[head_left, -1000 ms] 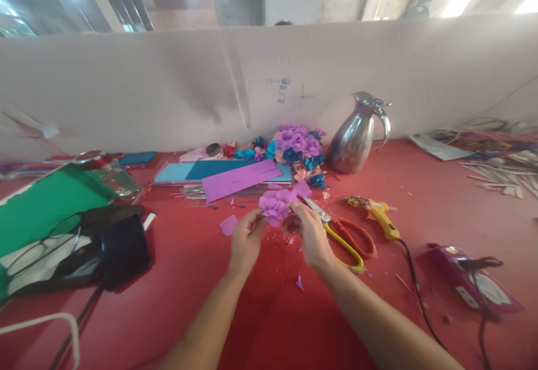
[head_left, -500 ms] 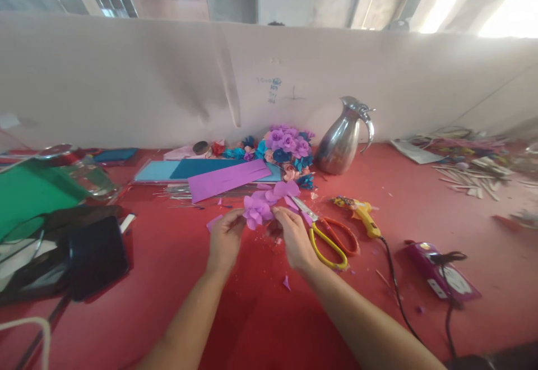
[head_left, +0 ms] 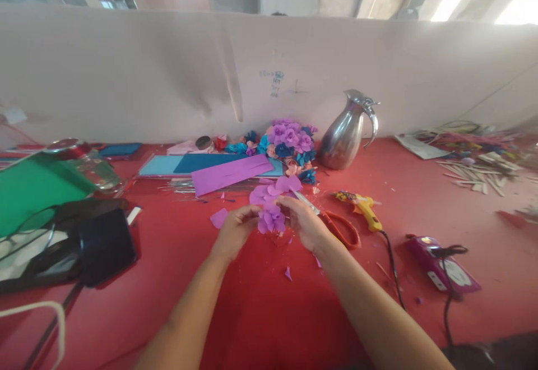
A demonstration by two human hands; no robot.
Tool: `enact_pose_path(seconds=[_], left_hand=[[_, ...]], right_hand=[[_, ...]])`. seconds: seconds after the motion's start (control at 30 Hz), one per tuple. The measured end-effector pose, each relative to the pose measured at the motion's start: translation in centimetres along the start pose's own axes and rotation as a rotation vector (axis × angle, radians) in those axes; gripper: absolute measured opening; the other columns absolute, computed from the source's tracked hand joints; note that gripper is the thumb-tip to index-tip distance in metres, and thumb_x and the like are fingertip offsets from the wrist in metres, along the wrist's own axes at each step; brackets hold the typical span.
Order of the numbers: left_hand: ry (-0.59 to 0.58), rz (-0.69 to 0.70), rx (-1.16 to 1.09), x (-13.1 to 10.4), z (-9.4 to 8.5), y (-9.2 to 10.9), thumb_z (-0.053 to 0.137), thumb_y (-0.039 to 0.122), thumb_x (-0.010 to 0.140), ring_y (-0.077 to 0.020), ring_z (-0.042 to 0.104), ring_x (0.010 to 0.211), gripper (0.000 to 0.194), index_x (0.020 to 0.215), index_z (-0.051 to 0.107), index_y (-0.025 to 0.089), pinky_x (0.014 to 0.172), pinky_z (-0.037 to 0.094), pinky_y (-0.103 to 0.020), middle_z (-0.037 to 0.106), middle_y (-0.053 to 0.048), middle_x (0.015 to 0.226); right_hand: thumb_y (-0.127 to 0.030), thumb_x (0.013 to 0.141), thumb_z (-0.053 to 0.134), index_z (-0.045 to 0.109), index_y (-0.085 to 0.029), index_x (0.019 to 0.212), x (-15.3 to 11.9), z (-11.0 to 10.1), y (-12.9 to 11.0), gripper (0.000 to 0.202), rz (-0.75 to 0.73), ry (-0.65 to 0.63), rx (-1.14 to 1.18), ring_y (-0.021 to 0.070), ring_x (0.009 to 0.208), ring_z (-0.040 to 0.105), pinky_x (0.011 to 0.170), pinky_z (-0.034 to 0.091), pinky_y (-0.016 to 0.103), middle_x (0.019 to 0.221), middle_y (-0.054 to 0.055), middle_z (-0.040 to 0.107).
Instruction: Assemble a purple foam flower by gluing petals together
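Observation:
A purple paper flower [head_left: 271, 218] is held up between my two hands above the red table. My left hand [head_left: 237, 229] grips its left side with thumb and fingers closed. On the right, my right hand [head_left: 305, 223] pinches the flower's upper right edge. Loose purple paper petals [head_left: 288, 184] lie just behind the flower, and another purple petal [head_left: 218, 218] rests left of my left hand. Scissors [head_left: 342, 230] with red and yellow handles lie beside my right hand, which covers most of the yellow handle.
Behind the hands are a purple paper strip [head_left: 231, 174], blue sheets [head_left: 162, 165] and a heap of paper flowers [head_left: 290, 140]. A metal jug [head_left: 344, 134], yellow glue gun [head_left: 365, 212] and purple power box [head_left: 441, 266] stand or lie rightward. A black phone-like object [head_left: 107, 246] is left.
The flower has moved slightly right and down, turning towards me. My right hand has shifted right and now hides the yellow scissor handle. The view has tilted a little.

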State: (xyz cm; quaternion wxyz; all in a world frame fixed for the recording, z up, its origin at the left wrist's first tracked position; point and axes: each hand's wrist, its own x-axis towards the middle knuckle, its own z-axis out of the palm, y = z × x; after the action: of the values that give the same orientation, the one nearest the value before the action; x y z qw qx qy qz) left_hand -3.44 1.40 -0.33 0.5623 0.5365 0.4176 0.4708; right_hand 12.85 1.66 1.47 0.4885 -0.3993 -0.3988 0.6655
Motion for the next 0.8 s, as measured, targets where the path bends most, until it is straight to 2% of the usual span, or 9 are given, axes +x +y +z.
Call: enact_pose_path(seconds=[0.13,0.33,0.53,0.63,0.8], left_hand=[[-0.047,-0.015,0.045,-0.1,-0.2,-0.2,0.066,0.024,0.071,-0.0127,0.058,0.061,0.010,0.076,0.071,0.018,0.065,0.045,-0.025,0.068,-0.001,0.067],[-0.104,-0.012,0.103,-0.1,-0.5,-0.3,0.063,0.021,0.072,-0.0146,0.060,0.066,0.011,0.078,0.071,0.018,0.066,0.045,-0.026,0.071,-0.003,0.073],[-0.141,-0.026,0.082,-0.1,-0.5,-0.3,0.065,0.022,0.073,-0.0145,0.060,0.067,0.009,0.077,0.072,0.018,0.067,0.045,-0.025,0.070,-0.003,0.073],[-0.076,-0.032,0.038,0.1,-0.6,-0.7,0.068,0.022,0.069,-0.0151,0.061,0.070,0.010,0.078,0.072,0.018,0.068,0.045,-0.026,0.070,-0.002,0.076],[0.118,-0.008,-0.060,0.5,-0.8,-1.4,0.074,0.022,0.062,-0.0145,0.059,0.068,0.020,0.081,0.073,0.020,0.065,0.044,-0.024,0.070,-0.001,0.075]], right_hand=[[-0.039,0.066,0.071,0.062,-0.017,0.061,-0.3,0.0,-0.4,0.024,-0.031,-0.041,-0.040,0.0127,0.056,0.056,0.055,0.044,0.025,0.061,-0.001,0.063],[-0.033,0.068,0.068,0.061,-0.017,0.057,-0.5,0.0,-0.6,0.021,-0.047,-0.038,-0.117,0.0115,0.053,0.053,0.056,0.040,0.025,0.056,-0.002,0.059],[-0.033,0.067,0.069,0.063,-0.017,0.059,-0.3,0.0,-0.3,0.019,-0.030,0.010,-0.026,0.0102,0.054,0.052,0.057,0.041,0.023,0.057,-0.002,0.059],[-0.037,0.066,0.069,0.065,-0.017,0.065,-0.1,-0.2,-0.3,0.021,-0.042,0.095,0.047,0.0096,0.057,0.053,0.055,0.040,0.021,0.064,-0.001,0.062],[-0.043,0.064,0.069,0.065,-0.016,0.068,0.0,-0.2,-0.4,0.027,-0.142,0.308,0.042,0.0082,0.051,0.048,0.045,0.033,0.020,0.063,-0.002,0.059]])
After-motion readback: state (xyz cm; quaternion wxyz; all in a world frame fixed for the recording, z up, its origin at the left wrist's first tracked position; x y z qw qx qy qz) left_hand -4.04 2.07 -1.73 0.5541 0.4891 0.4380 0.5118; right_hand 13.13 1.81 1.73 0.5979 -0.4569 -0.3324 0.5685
